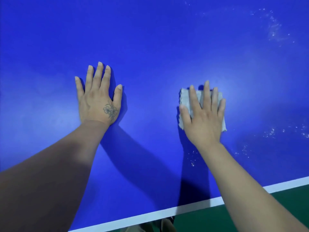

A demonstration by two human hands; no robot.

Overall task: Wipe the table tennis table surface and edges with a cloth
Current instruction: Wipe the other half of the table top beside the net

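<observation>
Table (150,39), blue, is seen from above and fills most of the view; a white line (167,210) is marked along its near edge, and a green floor (267,211) is seen beyond that edge at lower right. At left, the left hand (98,99) is laid flat on the bare surface, palm down, with fingers straight and spread and nothing grasped; a flower tattoo (110,110) is borne on its back near the thumb. The left forearm is extended from the lower left corner and is largely shaded. Right of centre, the cloth (184,97), grey and folded, is lain flat on the table, well in from the white line. It is pressed down by the right hand (204,118), whose fingers are straight and spread over it rather than curled round it; the cloth's left edge and lower right corner are left uncovered. Farther right, white specks (274,29) are scattered over the surface at upper right, and more specks (270,132) are seen beside and below the right wrist.
</observation>
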